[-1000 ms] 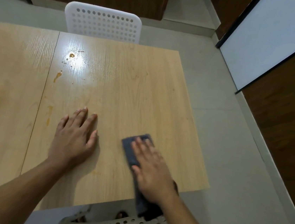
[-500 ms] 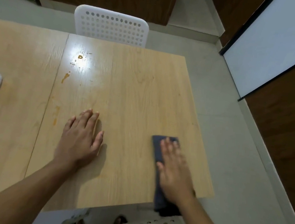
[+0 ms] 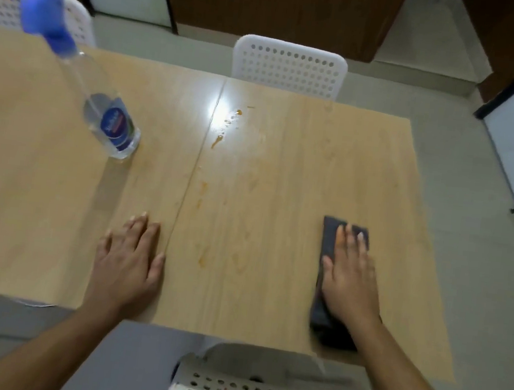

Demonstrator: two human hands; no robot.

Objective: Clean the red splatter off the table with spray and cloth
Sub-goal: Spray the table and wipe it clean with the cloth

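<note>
We press the dark cloth (image 3: 328, 244) flat under our right hand (image 3: 350, 276), fingers straight. Our left hand (image 3: 129, 260) rests open on the table (image 3: 281, 197). Orange-red splatter (image 3: 217, 142) lies well beyond the left fingertips; spray bottle (image 3: 110, 120) stands further left of it.

The single head camera looks forward and steeply down from close above the near edge of the wooden table (image 3: 281, 197), with a white perforated chair (image 3: 289, 65) beyond its far edge and another directly below the camera.
</note>
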